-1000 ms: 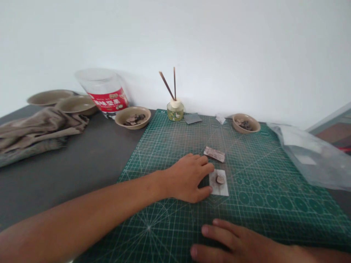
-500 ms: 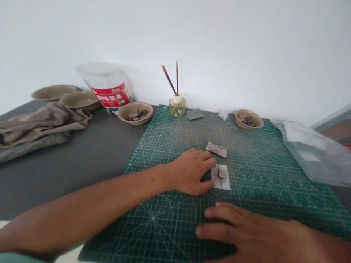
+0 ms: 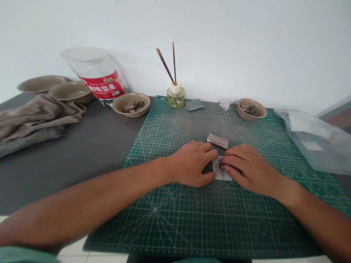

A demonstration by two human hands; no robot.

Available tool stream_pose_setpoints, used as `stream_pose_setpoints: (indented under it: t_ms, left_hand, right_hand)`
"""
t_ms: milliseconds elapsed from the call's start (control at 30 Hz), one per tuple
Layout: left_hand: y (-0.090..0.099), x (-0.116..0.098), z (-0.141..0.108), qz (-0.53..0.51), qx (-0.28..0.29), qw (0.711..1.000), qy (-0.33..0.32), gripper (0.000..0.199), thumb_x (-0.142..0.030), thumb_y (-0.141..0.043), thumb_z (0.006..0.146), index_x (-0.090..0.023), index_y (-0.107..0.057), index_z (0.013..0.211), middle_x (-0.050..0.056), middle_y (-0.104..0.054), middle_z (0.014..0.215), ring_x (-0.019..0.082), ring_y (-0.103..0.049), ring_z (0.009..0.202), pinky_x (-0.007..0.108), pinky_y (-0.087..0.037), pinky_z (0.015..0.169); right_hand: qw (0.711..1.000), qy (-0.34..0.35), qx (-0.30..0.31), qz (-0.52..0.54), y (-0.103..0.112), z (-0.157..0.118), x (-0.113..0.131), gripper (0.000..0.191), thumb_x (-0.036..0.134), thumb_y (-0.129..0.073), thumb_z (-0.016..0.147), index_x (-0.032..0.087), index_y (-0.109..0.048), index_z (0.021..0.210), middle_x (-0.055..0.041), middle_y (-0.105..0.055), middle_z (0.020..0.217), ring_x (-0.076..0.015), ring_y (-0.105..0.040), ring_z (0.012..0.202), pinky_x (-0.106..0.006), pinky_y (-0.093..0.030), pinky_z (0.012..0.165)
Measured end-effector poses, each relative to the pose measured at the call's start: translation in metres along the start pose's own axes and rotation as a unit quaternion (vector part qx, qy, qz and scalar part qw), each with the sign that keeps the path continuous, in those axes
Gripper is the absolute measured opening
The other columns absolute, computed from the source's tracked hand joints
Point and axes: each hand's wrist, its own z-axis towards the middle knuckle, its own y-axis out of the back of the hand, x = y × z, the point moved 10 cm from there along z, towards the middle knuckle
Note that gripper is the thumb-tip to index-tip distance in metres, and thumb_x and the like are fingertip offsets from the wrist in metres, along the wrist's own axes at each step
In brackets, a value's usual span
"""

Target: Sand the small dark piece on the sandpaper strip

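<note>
A white square of paper point(image 3: 223, 176) with dark smudges lies on the green cutting mat point(image 3: 186, 219). My left hand point(image 3: 194, 162) rests at its left edge, with thumb and index finger apart near two corners, holding it down. Over the right part of the paper, my right hand point(image 3: 246, 168) has its fingertips closed on a small, roundish brown piece point(image 3: 221, 166). That piece is mostly hidden by the fingers and seems to touch the paper. Just beyond both hands is a smudged, brownish-grey strip point(image 3: 218, 140).
Two bowls with brown and dark pieces stand behind, the left bowl point(image 3: 131, 114) and right bowl point(image 3: 251, 116). Between them are a reed diffuser point(image 3: 176, 98) and a grey sheet point(image 3: 195, 105). A jar point(image 3: 105, 86) and cloth point(image 3: 41, 113) sit left, a plastic bag point(image 3: 326, 157) right.
My right hand has moved forward from the near right, where its fingers were spread, and closed on the small brown piece. My left hand stays at the paper. The view has shifted slightly.
</note>
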Motion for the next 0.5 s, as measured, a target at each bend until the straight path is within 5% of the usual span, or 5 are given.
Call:
stream_pose_setpoints:
  t_ms: [267, 500]
  left_hand:
    - [0.001, -0.001, 0.000, 0.006, -0.007, 1.000, -0.007, 0.040, -0.052, -0.061, 0.100, -0.019, -0.067, 0.122, 0.011, -0.072, 0.116, 0.032, -0.070, 0.102, 0.049, -0.055, 0.090]
    - [0.001, -0.002, 0.000, 0.006, -0.016, 1.000, -0.013, 0.037, -0.050, -0.061, 0.100, -0.019, -0.067, 0.120, 0.011, -0.072, 0.115, 0.031, -0.071, 0.102, 0.047, -0.054, 0.088]
  right_hand:
    - [0.998, -0.034, 0.042, 0.032, -0.010, -0.008, 0.002, 0.016, 0.021, -0.057, 0.111, 0.021, -0.072, 0.118, -0.0105, -0.079, 0.111, -0.0278, -0.072, 0.101, -0.048, -0.057, 0.090]
    - [0.998, 0.001, 0.038, 0.059, -0.007, -0.010, 0.010, 0.022, 0.016, -0.059, 0.107, 0.021, -0.075, 0.121, -0.0123, -0.079, 0.117, -0.0289, -0.075, 0.109, -0.047, -0.063, 0.095]
